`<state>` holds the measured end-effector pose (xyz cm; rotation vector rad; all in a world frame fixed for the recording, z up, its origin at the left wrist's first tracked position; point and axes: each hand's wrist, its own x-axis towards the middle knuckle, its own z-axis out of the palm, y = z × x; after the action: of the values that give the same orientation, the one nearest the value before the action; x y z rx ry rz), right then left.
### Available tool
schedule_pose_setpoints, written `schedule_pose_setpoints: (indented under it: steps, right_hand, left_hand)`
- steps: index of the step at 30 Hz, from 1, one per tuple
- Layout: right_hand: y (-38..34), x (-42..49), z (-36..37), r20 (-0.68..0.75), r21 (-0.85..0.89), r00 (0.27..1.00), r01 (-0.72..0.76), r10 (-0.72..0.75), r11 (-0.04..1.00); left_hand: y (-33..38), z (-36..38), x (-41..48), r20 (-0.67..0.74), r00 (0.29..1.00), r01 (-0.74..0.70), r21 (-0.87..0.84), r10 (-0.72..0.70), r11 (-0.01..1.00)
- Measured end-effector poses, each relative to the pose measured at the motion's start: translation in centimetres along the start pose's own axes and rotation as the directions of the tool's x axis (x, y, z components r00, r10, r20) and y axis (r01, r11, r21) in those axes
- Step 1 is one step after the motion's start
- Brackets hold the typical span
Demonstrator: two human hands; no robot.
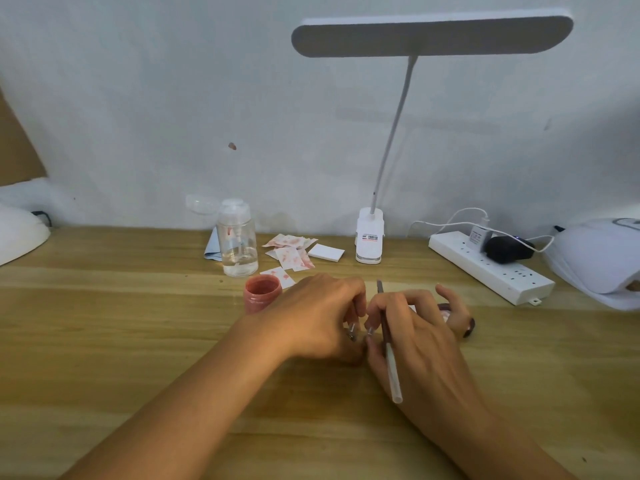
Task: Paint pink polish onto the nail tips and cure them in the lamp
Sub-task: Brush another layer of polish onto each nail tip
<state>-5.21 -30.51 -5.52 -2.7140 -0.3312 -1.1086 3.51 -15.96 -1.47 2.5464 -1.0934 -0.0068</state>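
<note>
- Left hand (322, 317) curling its fingers, pinching a small metal-ended stick (352, 332) at table centre.
- Right hand (415, 337) gripping a brush (389, 348); the shaft is lying across the fingers, dark end pointing to 12 o'clock, pale end toward 6. Its fingertips are also pinching a second metal-ended stick (370, 331), just beside the first.
- Nail tips sitting where the two hands are meeting, mostly hidden by fingers; colour cannot be told.
- Pink polish jar (262, 294) standing open at 10 o'clock of the left hand, near it, rim and walls smeared pink.
- Curing lamp (599, 258), white and domed, lying at 2 o'clock, at the right edge of view, well apart from the hands.
- Wooden table (104, 323), pale grain, running the full width.
- Clear bottle (238, 240) and pink-stained wipes (289, 251) lying at 11 o'clock; white pad stack (326, 252) beside them.
- Desk lamp (431, 36) rising at 12 o'clock; power strip (491, 268) at 1 o'clock with plugs in it.
- White wall (138, 98) closing the back.
</note>
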Motion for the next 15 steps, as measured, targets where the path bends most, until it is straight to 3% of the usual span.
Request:
schedule_pose_setpoints:
  steps: [9,15]
  right_hand:
    - [-0.10,0.00,0.39,0.013,-0.064,0.999,0.042,-0.041,0.997]
    - [0.09,0.09,-0.42,-0.116,0.019,0.993,-0.018,0.020,1.000]
  left_hand:
    - [-0.07,0.00,-0.24,-0.011,1.000,0.008,-0.004,-0.008,1.000]
    - [-0.64,0.33,0.16,-0.061,0.998,0.035,0.043,-0.032,0.998]
